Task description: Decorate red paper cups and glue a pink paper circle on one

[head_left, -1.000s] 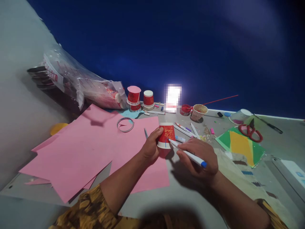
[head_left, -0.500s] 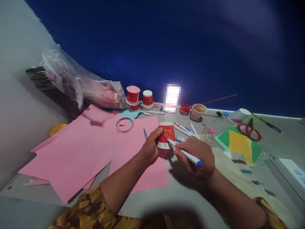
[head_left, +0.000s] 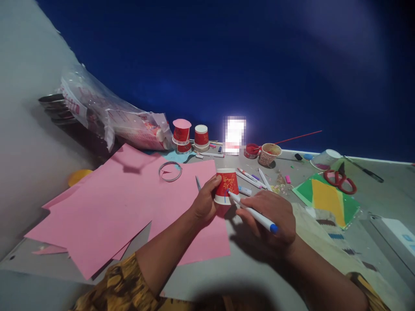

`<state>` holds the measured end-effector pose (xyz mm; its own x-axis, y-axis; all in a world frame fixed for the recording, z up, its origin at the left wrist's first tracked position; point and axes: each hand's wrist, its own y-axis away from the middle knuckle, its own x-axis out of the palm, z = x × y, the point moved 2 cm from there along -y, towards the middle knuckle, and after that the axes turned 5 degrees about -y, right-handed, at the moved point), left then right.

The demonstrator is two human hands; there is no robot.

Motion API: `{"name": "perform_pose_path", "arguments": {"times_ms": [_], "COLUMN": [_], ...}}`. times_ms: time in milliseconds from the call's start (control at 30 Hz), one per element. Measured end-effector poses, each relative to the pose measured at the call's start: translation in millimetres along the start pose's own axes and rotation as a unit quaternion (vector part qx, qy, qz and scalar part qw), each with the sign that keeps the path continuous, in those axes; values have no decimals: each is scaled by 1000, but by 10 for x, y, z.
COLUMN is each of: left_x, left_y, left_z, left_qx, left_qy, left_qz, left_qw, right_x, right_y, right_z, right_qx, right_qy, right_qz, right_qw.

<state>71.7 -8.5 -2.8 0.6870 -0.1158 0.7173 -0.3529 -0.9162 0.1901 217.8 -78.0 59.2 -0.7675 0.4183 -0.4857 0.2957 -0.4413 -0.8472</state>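
1. Grey desk point(head_left: 191, 283) underneath, dim and shadowed at the near side.
2. Grips a white pen point(head_left: 264, 219) in the right hand point(head_left: 275, 209), slanted, tip against the cup wall near a blue line, likely for fine control.
3. Clasps the red cup point(head_left: 228, 177) upside down in the left hand point(head_left: 205, 202), above pink paper point(head_left: 110, 211), apparently to steady its printed side.
4. Just beyond, loose markers point(head_left: 249, 179), perhaps for easy reach; to the right, red-handled scissors point(head_left: 339, 178) on a green-and-yellow sheet point(head_left: 327, 203).
5. Farther back, stacked cups point(head_left: 201, 139), probably upturned for stability; a patterned cup point(head_left: 267, 159), upright.
6. Behind, deep blue wall point(head_left: 194, 52) and a bright pixelated patch point(head_left: 235, 131), too obscured to identify.
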Motion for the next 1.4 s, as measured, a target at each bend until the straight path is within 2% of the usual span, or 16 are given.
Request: {"name": "perform_pose_path", "arguments": {"times_ms": [167, 433, 700, 967, 1200, 1400], "left_x": [8, 15, -14, -3, 19, 17], "left_y": [7, 2, 15, -1, 27, 21], "left_z": [-3, -20, 5, 2, -7, 3], "left_qx": [0, 8, -6, -6, -19, -22], "left_qy": [4, 0, -3, 3, 19, 15], "left_qz": [3, 10, 6, -7, -9, 6], "left_qw": [1000, 1000, 1000, 1000, 1000, 1000], "right_x": [14, -11, -7, -22, -21, -13], "right_y": [-10, 11, -21, 5, -5, 1], "right_z": [-5, -5, 27, -9, 25, 7], "right_qx": [-5, 5, 4, -8, -3, -7], "right_qy": [11, 41, 38, 55, 60, 59], "right_qz": [5, -27, 7, -33, -3, -12], "right_qw": [1000, 999, 999, 998, 998, 998]}}
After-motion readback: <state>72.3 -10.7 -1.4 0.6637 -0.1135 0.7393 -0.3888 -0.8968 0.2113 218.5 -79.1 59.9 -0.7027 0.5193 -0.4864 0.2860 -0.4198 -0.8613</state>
